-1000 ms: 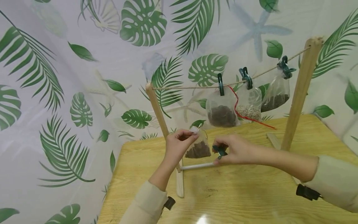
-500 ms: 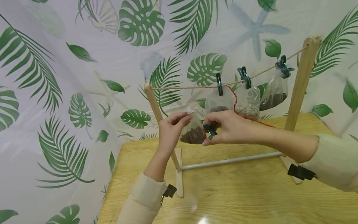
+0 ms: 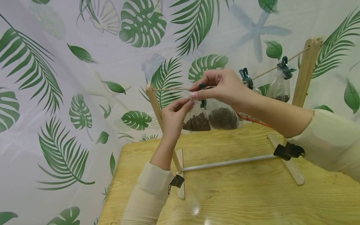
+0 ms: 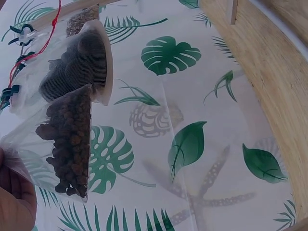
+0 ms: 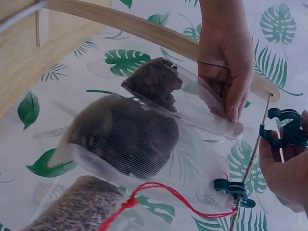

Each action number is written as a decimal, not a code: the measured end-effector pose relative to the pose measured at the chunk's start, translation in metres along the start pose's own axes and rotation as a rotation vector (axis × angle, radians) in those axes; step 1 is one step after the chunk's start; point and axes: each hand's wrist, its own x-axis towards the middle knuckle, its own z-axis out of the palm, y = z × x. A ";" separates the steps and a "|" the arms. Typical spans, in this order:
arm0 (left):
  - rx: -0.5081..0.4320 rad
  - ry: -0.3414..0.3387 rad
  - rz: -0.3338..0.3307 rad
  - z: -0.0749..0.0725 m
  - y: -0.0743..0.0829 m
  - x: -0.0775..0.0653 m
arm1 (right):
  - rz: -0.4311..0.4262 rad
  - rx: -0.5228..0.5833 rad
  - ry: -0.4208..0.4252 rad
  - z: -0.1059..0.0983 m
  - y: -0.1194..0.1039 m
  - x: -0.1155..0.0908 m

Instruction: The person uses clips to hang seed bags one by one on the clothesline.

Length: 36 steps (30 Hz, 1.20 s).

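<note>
My left hand (image 3: 175,117) pinches the gathered top of a clear plastic bag (image 3: 198,122) that holds dark brown lumps. Just above it, my right hand (image 3: 223,84) holds a dark green spring clip (image 5: 287,129) between thumb and fingers. In the right wrist view the clip's jaws are spread, close beside a thin rope (image 5: 252,159); the bag's top is on the rope's other side. Next to this bag hangs a mesh-sided bag (image 5: 127,134) with dark contents, held to the rope by another green clip (image 5: 233,189).
Two wooden posts (image 3: 306,72) carry the rope, joined low down by a white rod (image 3: 227,163) over the wooden table (image 3: 239,197). Farther right hangs a clipped bag (image 3: 279,86). A red cord (image 5: 168,192) dangles by a bag of pale grains (image 5: 77,209).
Both hands have risen from low over the table to the rope. The left brings the bag of brown lumps up beside the mesh-sided bag; the right brings the green clip up.
</note>
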 end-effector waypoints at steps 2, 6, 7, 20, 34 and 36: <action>-0.035 0.014 -0.011 0.001 0.001 0.003 | -0.026 0.042 0.024 -0.001 -0.002 0.006; -0.020 0.034 0.001 0.004 0.004 0.008 | -0.062 0.055 0.053 -0.004 -0.006 0.018; -0.012 0.035 0.007 0.004 0.004 0.009 | -0.064 0.045 0.060 -0.005 -0.007 0.021; -0.034 0.057 0.102 0.006 0.005 0.011 | -0.057 -0.076 0.079 -0.002 -0.007 0.044; -0.054 0.071 0.129 0.005 0.006 0.010 | 0.034 -0.134 0.063 0.001 0.007 0.048; -0.069 0.068 0.132 0.004 0.006 0.009 | 0.035 -0.134 0.062 0.003 0.007 0.047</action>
